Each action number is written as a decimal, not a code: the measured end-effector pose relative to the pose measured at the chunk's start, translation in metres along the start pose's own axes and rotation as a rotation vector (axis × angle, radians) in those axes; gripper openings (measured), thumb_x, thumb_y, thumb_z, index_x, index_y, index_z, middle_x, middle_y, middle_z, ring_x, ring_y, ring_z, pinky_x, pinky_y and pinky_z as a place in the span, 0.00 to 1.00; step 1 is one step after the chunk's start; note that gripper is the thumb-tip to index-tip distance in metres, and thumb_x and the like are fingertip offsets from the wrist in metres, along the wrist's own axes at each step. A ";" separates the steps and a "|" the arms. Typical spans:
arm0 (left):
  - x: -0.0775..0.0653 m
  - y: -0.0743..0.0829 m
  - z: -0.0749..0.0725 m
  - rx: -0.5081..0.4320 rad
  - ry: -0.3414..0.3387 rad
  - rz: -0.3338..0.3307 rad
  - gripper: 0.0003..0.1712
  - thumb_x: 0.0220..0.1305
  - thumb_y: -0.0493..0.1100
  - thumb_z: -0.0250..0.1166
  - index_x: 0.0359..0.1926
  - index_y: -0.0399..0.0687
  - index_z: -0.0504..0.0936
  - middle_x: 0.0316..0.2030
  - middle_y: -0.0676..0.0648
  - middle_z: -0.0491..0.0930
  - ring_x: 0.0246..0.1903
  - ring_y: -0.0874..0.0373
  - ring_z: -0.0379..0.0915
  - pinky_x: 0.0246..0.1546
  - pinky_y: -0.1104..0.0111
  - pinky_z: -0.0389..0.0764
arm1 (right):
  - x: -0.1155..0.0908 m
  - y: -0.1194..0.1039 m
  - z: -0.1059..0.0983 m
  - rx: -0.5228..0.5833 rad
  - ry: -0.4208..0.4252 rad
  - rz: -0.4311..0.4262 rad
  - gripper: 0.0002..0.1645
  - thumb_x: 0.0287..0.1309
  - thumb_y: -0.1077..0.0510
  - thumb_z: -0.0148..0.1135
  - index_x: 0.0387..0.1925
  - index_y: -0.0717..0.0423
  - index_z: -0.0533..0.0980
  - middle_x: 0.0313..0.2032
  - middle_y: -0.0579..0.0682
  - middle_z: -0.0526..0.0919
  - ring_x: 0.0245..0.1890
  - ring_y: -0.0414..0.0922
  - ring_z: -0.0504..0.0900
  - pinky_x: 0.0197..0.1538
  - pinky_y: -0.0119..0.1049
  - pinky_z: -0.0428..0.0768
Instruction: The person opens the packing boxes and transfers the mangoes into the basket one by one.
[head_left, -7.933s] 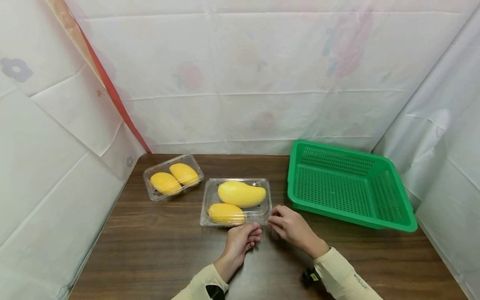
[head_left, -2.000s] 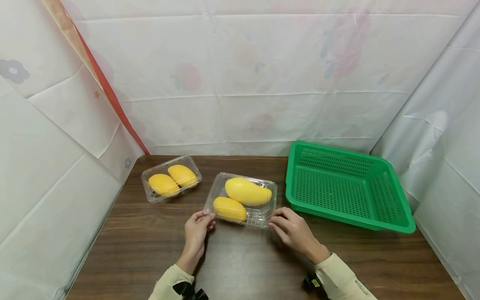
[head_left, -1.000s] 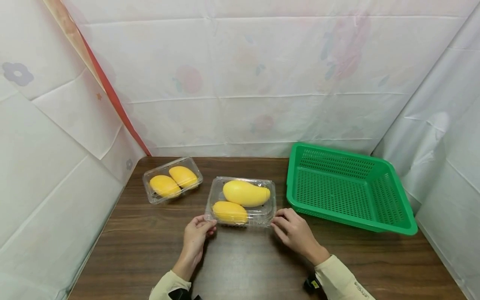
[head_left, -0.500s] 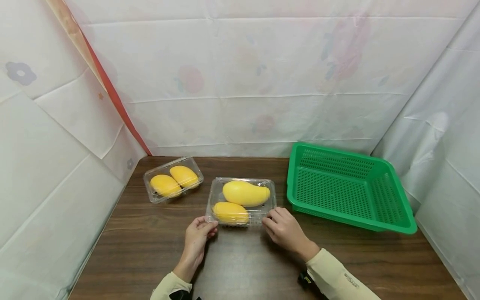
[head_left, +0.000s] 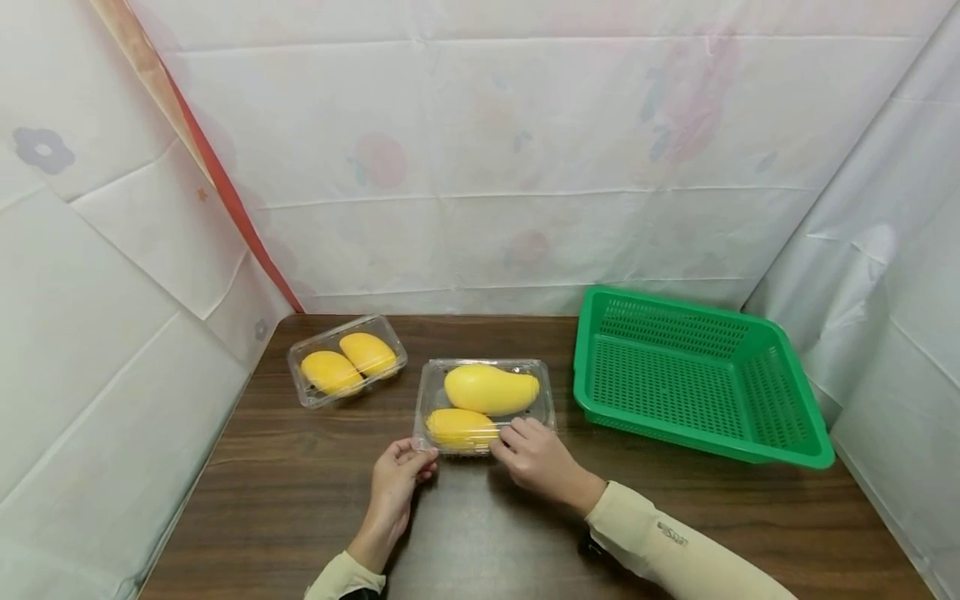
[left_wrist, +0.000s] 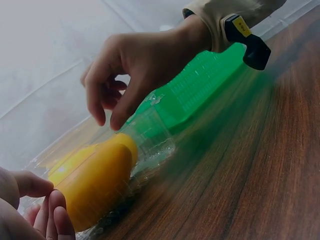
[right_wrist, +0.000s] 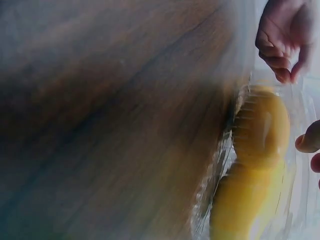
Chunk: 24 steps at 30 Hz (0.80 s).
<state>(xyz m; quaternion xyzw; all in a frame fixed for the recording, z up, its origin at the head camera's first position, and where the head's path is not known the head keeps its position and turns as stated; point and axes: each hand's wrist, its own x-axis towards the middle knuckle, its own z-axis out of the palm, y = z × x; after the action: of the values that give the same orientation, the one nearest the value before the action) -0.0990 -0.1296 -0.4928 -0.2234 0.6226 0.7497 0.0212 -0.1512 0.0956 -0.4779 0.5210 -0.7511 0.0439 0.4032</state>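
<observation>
On a brown worktop (head_left: pixel 480 542) by pale cloth (head_left: pixel 480 150), having a clear box (head_left: pixel 425 396) with two yellow fruits (head_left: pixel 491 390) between a smaller box (head_left: pixel 321 340) and a green basket (head_left: pixel 705 439), maybe to be close to both hands. Pinching its near left corner with the fingers of the left hand (head_left: pixel 393 482), likely to stop it sliding; bending the fingers of the right hand (head_left: pixel 542 462) at its near edge, too hidden to tell if gripping

Left fingers (left_wrist: pixel 56 212) pinched against thumb (left_wrist: pixel 35 184); right fingers (left_wrist: pixel 93 95) loosely bent, pointing down; right forearm (head_left: pixel 667 542) slanting inward
</observation>
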 end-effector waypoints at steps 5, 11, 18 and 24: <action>0.000 0.001 -0.001 -0.005 0.005 0.003 0.15 0.60 0.32 0.65 0.45 0.37 0.69 0.22 0.57 0.80 0.23 0.66 0.76 0.27 0.75 0.78 | 0.009 -0.002 0.005 -0.057 -0.008 -0.055 0.18 0.71 0.62 0.45 0.29 0.51 0.80 0.26 0.45 0.76 0.26 0.42 0.73 0.28 0.31 0.70; -0.002 0.001 0.000 -0.013 0.008 0.005 0.14 0.60 0.31 0.65 0.43 0.38 0.68 0.22 0.57 0.80 0.23 0.66 0.76 0.27 0.75 0.78 | 0.021 -0.008 0.010 -0.057 -0.005 -0.069 0.20 0.71 0.63 0.43 0.31 0.51 0.80 0.26 0.45 0.76 0.25 0.42 0.70 0.28 0.30 0.69; -0.004 -0.001 0.002 -0.008 -0.002 0.002 0.14 0.60 0.32 0.65 0.43 0.38 0.68 0.21 0.57 0.79 0.23 0.66 0.76 0.28 0.75 0.78 | 0.034 -0.017 0.015 -0.072 -0.011 -0.039 0.18 0.69 0.63 0.42 0.36 0.50 0.80 0.33 0.47 0.78 0.31 0.43 0.76 0.33 0.32 0.74; -0.005 -0.002 0.001 0.006 -0.013 0.009 0.15 0.61 0.32 0.64 0.46 0.36 0.67 0.23 0.57 0.80 0.24 0.66 0.77 0.28 0.74 0.79 | 0.038 -0.021 0.022 -0.056 -0.068 0.000 0.18 0.69 0.60 0.41 0.41 0.51 0.80 0.40 0.48 0.82 0.38 0.44 0.80 0.41 0.33 0.80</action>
<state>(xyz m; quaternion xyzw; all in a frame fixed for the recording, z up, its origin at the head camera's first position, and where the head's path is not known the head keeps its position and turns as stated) -0.0940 -0.1265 -0.4923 -0.2160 0.6258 0.7492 0.0227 -0.1518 0.0469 -0.4755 0.5107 -0.7652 0.0049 0.3919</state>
